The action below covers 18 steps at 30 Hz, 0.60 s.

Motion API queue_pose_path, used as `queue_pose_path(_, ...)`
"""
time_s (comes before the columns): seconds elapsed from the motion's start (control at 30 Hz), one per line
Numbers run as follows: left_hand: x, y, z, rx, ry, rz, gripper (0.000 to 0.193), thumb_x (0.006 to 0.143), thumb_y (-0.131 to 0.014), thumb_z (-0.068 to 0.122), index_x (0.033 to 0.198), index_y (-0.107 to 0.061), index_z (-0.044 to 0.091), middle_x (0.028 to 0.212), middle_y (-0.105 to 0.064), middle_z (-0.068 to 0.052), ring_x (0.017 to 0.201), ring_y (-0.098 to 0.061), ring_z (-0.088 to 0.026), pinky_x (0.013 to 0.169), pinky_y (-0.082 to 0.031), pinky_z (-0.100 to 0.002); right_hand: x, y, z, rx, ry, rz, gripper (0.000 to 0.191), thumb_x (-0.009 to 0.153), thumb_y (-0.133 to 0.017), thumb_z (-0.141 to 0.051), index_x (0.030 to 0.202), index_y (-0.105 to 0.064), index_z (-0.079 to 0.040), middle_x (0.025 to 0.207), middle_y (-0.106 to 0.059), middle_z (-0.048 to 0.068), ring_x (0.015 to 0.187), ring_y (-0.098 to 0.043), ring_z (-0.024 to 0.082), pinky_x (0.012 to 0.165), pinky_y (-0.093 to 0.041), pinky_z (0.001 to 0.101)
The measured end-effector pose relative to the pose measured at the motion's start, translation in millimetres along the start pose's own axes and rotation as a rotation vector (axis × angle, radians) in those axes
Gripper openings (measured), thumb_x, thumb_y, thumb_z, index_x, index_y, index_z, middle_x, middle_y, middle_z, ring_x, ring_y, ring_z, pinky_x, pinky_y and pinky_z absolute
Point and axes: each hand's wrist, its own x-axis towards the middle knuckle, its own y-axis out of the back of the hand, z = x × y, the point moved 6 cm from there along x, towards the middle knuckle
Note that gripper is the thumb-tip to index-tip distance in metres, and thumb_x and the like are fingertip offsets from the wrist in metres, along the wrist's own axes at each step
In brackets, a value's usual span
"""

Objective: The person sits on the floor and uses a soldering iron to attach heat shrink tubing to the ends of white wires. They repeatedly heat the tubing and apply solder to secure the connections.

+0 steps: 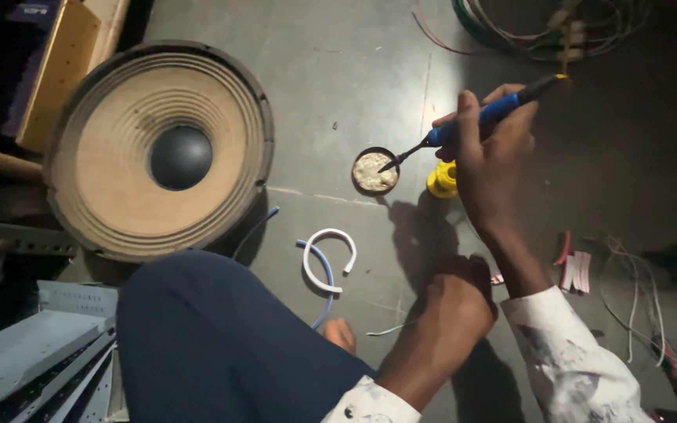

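Now right hand (491,149) gripping blue soldering iron (479,119), tip in paste tin (374,170), left hand (452,301) fisted on floor

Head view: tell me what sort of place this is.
Probably an electronics or speaker repair workshop, worked on the floor. The right hand dips a soldering iron into a small tin of paste, beside a bare speaker cone and loose wires.

Matt paper speaker cone (119,160), glossy plastic iron handle (483,117), smooth concrete floor (338,70).
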Motion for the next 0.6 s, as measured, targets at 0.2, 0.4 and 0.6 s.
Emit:
queue_pose_path(0.2, -24.1, 10.6, 7.8, -0.152, -0.113, 0.322, 0.023, 0.083, -0.068, 0.009, 0.103, -0.068, 0.0, 0.097, -0.069, -0.022, 0.087, -0.07, -0.041, 0.079, -0.055, -0.049, -5.9, -15.5, 13.9, 0.011, -0.069, -0.033, 0.027, 0.115, -0.058, -0.022, 0.115, -0.039, -0.003, 0.091, -0.076, 0.014, 0.075, -0.077, 0.018, 0.06, -0.062, 0.0275)
queue_pose_path(0.4, -32.4, 12.6, 11.8, -0.184, -0.097, 0.29, 0.019, 0.086, -0.066, 0.01, 0.101, -0.066, -0.001, 0.096, -0.068, -0.023, 0.087, -0.068, -0.042, 0.078, -0.055, -0.05, -12.6, -18.1, 18.4, 0.06, -0.043, -0.045, 0.029, 0.116, -0.06, -0.022, 0.115, -0.037, -0.003, 0.091, -0.075, 0.016, 0.075, -0.076, 0.019, 0.06, -0.061, 0.0277)
queue_pose_path(0.6, -39.6, 17.8, 15.5, -0.172, -0.12, 0.263, 0.021, 0.082, -0.066, 0.008, 0.101, -0.068, 0.001, 0.098, -0.069, -0.021, 0.092, -0.069, -0.041, 0.08, -0.055, -0.05, -17.4, -20.5, 15.0, 0.041, -0.066, -0.065, 0.029, 0.116, -0.059, -0.023, 0.116, -0.037, -0.004, 0.09, -0.076, 0.015, 0.073, -0.077, 0.018, 0.059, -0.062, 0.0264)
